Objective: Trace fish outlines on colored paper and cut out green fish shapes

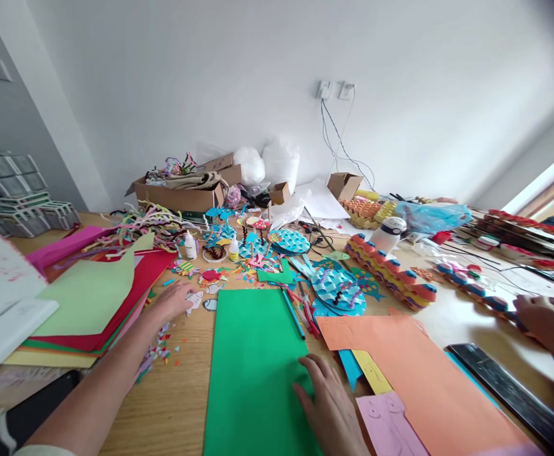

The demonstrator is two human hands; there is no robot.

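My left hand (176,300) reaches over the wooden table with its fingertips closed on a small pale paper fish (194,302). More fish cutouts lie beside it, including a grey-white paper fish (210,304). My right hand (328,405) rests on the right edge of a green sheet of paper (253,361), fingers apart, holding nothing. A teal pencil (293,314) lies across the sheet's upper right edge. Right of my right hand are a pink paper with a drawing (387,423), a yellow paper piece (373,372) and a large orange sheet (419,361).
Another person's hand (550,326) is at the right, by a painted egg-carton strip (486,297). A coloured paper stack (87,297) lies left. Behind stand glue bottles (190,246), blue woven paper crafts (336,288) and a cardboard box (177,197). A dark phone-like slab (505,386) lies right.
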